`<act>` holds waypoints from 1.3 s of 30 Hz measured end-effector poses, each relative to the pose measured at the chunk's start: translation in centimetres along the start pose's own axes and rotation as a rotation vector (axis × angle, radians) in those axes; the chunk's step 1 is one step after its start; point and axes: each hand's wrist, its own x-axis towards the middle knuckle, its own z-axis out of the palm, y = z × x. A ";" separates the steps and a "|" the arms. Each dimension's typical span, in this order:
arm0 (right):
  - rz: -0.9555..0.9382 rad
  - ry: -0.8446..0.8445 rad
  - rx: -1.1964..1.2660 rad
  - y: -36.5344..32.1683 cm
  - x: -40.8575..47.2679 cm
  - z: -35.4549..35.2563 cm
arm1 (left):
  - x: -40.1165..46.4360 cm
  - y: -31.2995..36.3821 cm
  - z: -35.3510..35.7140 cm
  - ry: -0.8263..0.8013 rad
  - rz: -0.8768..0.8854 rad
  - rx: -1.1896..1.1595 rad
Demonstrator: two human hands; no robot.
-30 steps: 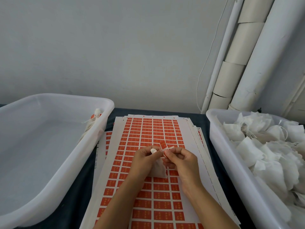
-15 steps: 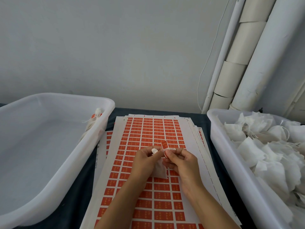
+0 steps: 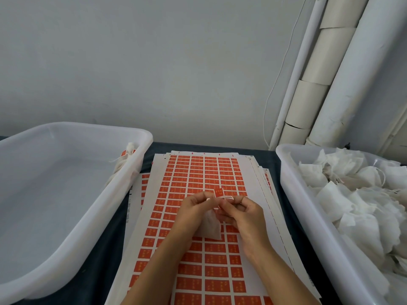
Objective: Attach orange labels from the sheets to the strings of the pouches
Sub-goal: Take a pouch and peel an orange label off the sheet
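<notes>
Both hands meet over a stack of label sheets (image 3: 204,172) covered with orange labels. A small white pouch (image 3: 211,225) hangs between them. My left hand (image 3: 193,208) pinches the top of the pouch. My right hand (image 3: 242,214) pinches the white string (image 3: 228,197) next to a single orange label (image 3: 219,192) that stands up between the fingertips. How the label sits on the string is too small to tell.
A white bin (image 3: 293,183) at the right is heaped with white pouches (image 3: 352,194). A large white bin (image 3: 55,194) at the left holds one labelled pouch (image 3: 125,158) against its far right wall. White rolls (image 3: 330,73) lean in the right corner.
The hands stay together over the sheets; the fingertips have shifted slightly around the string and label. The pouch still hangs below them.
</notes>
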 end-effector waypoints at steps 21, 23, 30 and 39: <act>-0.300 -0.093 -0.552 -0.2 1.3 -2.2 | -0.2 0.2 0.2 0.041 0.034 0.338; -0.328 -0.077 -0.553 -0.2 1.2 -2.2 | -0.2 0.2 0.3 0.018 0.048 0.347; -0.357 -0.040 -0.504 -0.2 1.1 -2.0 | -0.1 0.0 0.4 0.042 0.067 0.334; -0.383 -0.034 -0.547 -0.6 0.7 -2.0 | 0.0 -0.1 0.5 0.046 0.064 0.288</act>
